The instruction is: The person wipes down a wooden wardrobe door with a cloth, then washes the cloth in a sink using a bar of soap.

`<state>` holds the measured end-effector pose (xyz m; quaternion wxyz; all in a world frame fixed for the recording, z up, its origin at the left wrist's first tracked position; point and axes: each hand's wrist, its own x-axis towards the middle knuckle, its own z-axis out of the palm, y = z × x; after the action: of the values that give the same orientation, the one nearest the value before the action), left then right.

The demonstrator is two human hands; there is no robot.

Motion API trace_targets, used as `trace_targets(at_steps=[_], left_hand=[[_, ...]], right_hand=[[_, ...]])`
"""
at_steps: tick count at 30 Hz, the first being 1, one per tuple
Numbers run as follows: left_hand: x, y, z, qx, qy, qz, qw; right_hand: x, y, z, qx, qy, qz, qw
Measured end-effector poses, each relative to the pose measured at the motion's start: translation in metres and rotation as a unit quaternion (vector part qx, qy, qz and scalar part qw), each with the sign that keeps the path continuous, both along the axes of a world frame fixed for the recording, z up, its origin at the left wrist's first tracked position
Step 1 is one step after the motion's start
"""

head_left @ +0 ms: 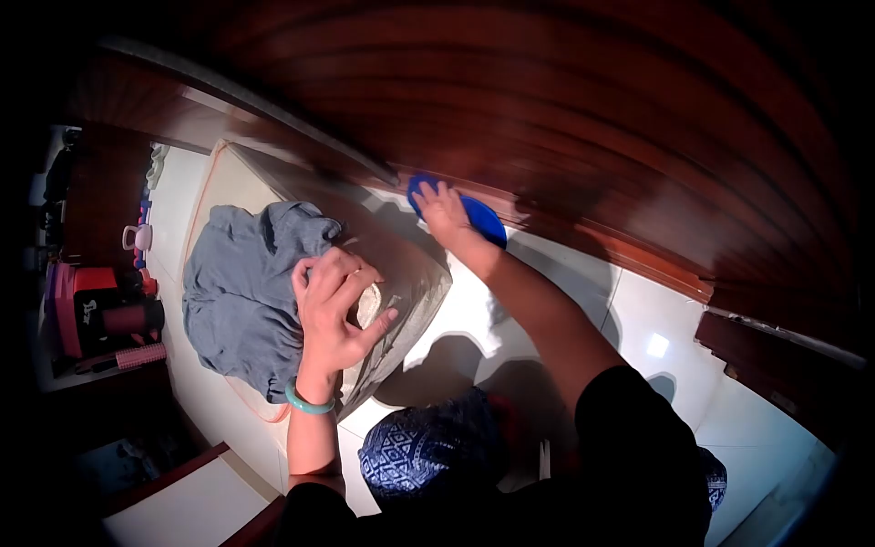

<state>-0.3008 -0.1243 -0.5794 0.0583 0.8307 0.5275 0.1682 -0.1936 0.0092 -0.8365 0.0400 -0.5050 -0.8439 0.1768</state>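
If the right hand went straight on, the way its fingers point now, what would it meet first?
Beyond the blue item under it, the right hand would probably meet the wooden panel, near its foot; depth is unclear.

On the left, we see a pale pink object with a rounded handle (138, 238) near a black-and-red boxy item (88, 301). Below, we spot a pink textured cylinder (142, 356) and a flat white panel (182, 507).
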Motion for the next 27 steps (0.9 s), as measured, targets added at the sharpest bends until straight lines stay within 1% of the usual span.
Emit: trace_targets(at_steps=[1, 2, 3, 4, 5, 6, 8, 10, 12, 13, 15, 18, 20, 21, 23, 24, 25, 26, 27], left_hand=[[-0.002, 0.0, 0.002, 0.002, 0.0, -0.003, 1.0], [0.0, 0.001, 0.0, 0.006, 0.001, -0.008, 1.0], [-0.001, 0.003, 0.002, 0.007, -0.001, -0.009, 1.0], [0.001, 0.003, 0.002, 0.009, 0.002, -0.007, 1.0], [0.002, 0.002, 0.002, 0.007, 0.008, -0.006, 1.0], [0.002, 0.002, 0.004, 0.005, 0.003, -0.006, 1.0], [0.003, 0.002, 0.003, 0.007, 0.005, -0.006, 1.0], [0.004, 0.001, 0.004, 0.01, 0.007, -0.004, 1.0], [0.006, 0.0, 0.006, 0.007, 0.018, -0.003, 1.0], [0.005, 0.001, 0.007, 0.013, 0.021, -0.004, 1.0], [0.006, -0.001, 0.006, 0.018, 0.021, -0.007, 1.0], [0.01, -0.001, 0.01, 0.013, 0.021, 0.0, 1.0], [0.009, -0.004, 0.008, 0.014, 0.021, -0.003, 1.0], [0.01, -0.005, 0.007, 0.018, 0.04, 0.004, 0.999], [0.018, -0.009, 0.013, 0.027, 0.06, 0.009, 0.998], [0.026, -0.011, 0.016, 0.07, 0.077, 0.007, 0.995], [0.038, -0.011, 0.02, 0.115, 0.093, 0.005, 0.989], [0.051, -0.012, 0.028, 0.13, 0.081, -0.01, 0.988], [0.056, -0.01, 0.029, 0.131, 0.076, -0.013, 0.988]], right_hand=[[0.01, -0.01, -0.024, 0.078, 0.014, -0.026, 0.997], [0.033, -0.025, -0.045, 0.215, 0.029, -0.048, 0.975], [0.063, -0.033, -0.017, 0.12, -0.031, -0.027, 0.992], [0.09, -0.046, -0.035, 0.197, -0.064, -0.029, 0.978], [0.121, -0.06, -0.03, 0.16, -0.097, -0.025, 0.982], [0.15, -0.07, -0.007, 0.093, -0.125, -0.033, 0.987], [0.213, -0.098, 0.002, 0.072, -0.189, -0.015, 0.979], [0.283, -0.127, -0.045, 0.169, -0.16, -0.016, 0.973], [0.321, -0.148, 0.02, 0.003, -0.209, -0.084, 0.974], [0.347, -0.159, 0.02, -0.009, -0.241, -0.103, 0.965], [0.386, -0.178, 0.038, -0.058, -0.272, -0.153, 0.948], [0.435, -0.195, 0.032, -0.086, -0.312, -0.199, 0.925], [0.451, -0.194, 0.038, -0.179, -0.322, -0.239, 0.899], [0.454, -0.191, 0.042, -0.172, -0.322, -0.246, 0.898], [0.449, -0.186, 0.057, -0.22, -0.338, -0.331, 0.853], [0.454, -0.182, 0.062, -0.227, -0.273, -0.37, 0.858], [0.464, -0.176, 0.063, -0.222, -0.271, -0.377, 0.857], [0.474, -0.172, 0.063, -0.221, -0.189, -0.302, 0.908], [0.48, -0.173, 0.064, -0.217, -0.107, -0.222, 0.944]])
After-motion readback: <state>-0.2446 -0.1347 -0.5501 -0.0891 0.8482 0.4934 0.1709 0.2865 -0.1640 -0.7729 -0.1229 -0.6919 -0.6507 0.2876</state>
